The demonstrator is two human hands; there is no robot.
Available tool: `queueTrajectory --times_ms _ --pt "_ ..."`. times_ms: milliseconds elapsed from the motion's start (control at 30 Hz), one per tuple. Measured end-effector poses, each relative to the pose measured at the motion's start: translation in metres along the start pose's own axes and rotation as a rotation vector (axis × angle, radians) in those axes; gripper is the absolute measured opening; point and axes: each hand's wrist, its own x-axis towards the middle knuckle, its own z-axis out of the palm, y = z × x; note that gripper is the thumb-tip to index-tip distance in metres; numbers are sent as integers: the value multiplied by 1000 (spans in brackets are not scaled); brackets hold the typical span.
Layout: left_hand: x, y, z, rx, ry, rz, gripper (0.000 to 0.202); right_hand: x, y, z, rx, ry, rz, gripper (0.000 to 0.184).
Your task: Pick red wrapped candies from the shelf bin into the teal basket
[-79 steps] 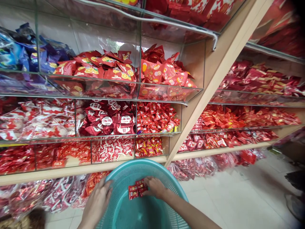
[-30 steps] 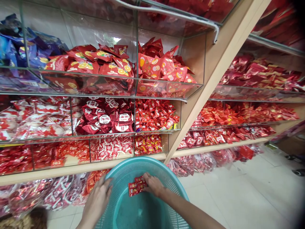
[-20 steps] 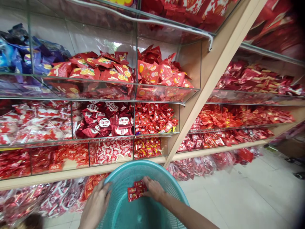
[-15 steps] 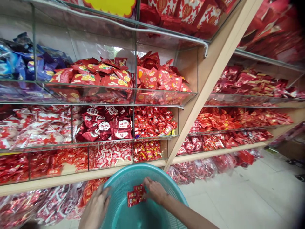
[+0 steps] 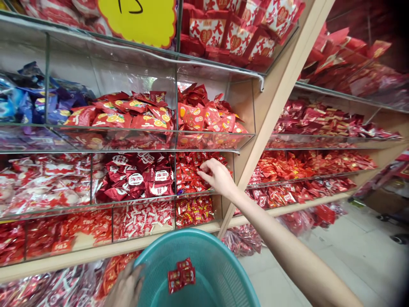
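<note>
Right hand (image 5: pixel 219 177) has left the teal basket (image 5: pixel 191 233), red candy packets (image 5: pixel 181 276) inside, for small red candies (image 5: pixel 188 171) near their bin's (image 5: pixel 194 194) right edge; grip loosely parted, nothing visibly held. Left hand (image 5: pixel 126 288) clasps the basket's left rim, steadying it; a light pinch suits.

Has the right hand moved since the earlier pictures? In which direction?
Yes. Judged against the wooden upright, the right hand has gone up from inside the teal basket to the small red candies in the second-lowest row.
</note>
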Motion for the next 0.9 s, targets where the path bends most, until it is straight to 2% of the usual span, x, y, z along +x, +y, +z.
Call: queueTrajectory --times_ms 100,200,433,667,900 --pt "1 2 -2 9 -29 -13 50 20 10 6 -107 -23 57 18" --pt "1 3 -5 14 -52 -30 51 28 15 11 -109 -83 105 26" --pt "0 2 -5 5 -50 -26 51 31 22 13 -11 -161 144 29" --pt "1 7 -10 -6 -56 -18 50 38 17 11 -5 -225 170 30" --pt "-2 7 -9 -12 -40 -22 50 37 15 7 76 -204 144 27"
